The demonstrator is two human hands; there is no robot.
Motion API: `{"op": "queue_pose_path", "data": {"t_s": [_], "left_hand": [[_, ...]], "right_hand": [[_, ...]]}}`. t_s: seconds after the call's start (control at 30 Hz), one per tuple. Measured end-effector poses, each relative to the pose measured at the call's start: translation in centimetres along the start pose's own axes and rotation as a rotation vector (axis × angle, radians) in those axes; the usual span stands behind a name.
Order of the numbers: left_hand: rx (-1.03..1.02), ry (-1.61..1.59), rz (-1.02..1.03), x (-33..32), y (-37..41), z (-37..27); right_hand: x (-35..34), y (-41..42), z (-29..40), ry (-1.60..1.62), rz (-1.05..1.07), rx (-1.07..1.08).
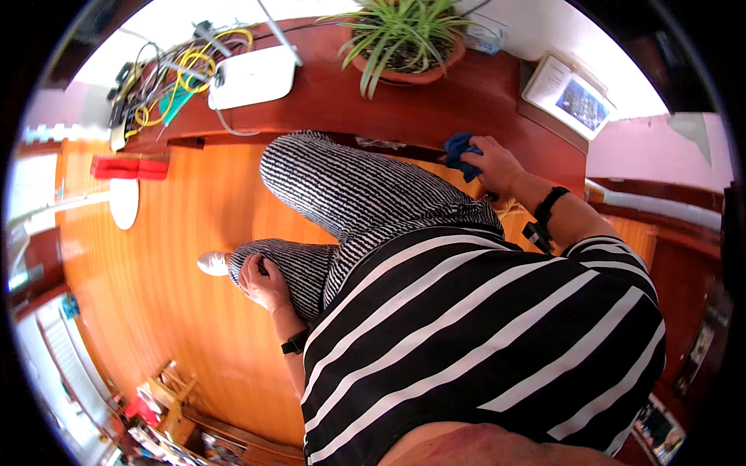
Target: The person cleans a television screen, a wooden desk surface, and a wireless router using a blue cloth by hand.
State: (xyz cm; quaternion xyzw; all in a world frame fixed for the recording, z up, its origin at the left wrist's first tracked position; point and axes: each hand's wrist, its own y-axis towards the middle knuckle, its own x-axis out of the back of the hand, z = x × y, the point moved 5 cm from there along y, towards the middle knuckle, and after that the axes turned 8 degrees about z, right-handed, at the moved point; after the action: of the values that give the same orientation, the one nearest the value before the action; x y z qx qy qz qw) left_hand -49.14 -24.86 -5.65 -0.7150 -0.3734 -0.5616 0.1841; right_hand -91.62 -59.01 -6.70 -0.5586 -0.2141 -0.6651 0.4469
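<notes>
My right hand point(495, 166) grips a crumpled blue cloth point(463, 156) at the front edge of a dark red wooden desk point(326, 93). The cloth bunches out past my fingertips. My left hand point(265, 282) holds nothing and rests on the knee of my black-and-white striped trousers point(361, 192), its fingers a little bent. A dark band circles each wrist. Above my right hand, a framed picture with a printed page point(571, 96) leans at the desk's right end.
On the desk stand a potted spider plant point(408, 41) and a white router point(253, 76) with raised antennas. Tangled yellow and grey cables point(192, 64) lie beside the router. A red object point(129, 168) and a white oval base point(124, 204) are on the wooden floor point(175, 326).
</notes>
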Motion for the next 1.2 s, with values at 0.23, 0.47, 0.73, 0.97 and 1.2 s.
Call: {"op": "queue_pose_path", "data": {"t_s": [0.23,0.47,0.73,0.97,1.2], "left_hand": [[-0.038,0.081,0.091,-1.0,3.1,0.8],[-0.073,0.107,0.114,-1.2,2.8,1.2],[-0.065,0.121,0.076,-1.6,2.4,2.6],[-0.103,0.208,0.13,-1.4,2.7,2.4],[-0.078,0.215,0.114,-1.3,2.3,1.8]], "right_hand": [[0.3,-11.5,-11.2,0.553,-0.212,-0.751],[-2.5,-20.3,-19.5,0.287,-0.247,-1.664],[-2.1,-2.0,-5.3,-0.026,-0.259,-0.743],[-1.3,-2.9,-6.9,-0.047,-0.354,-0.61],[-0.5,-19.9,-17.4,0.455,-0.484,-1.689]]}}
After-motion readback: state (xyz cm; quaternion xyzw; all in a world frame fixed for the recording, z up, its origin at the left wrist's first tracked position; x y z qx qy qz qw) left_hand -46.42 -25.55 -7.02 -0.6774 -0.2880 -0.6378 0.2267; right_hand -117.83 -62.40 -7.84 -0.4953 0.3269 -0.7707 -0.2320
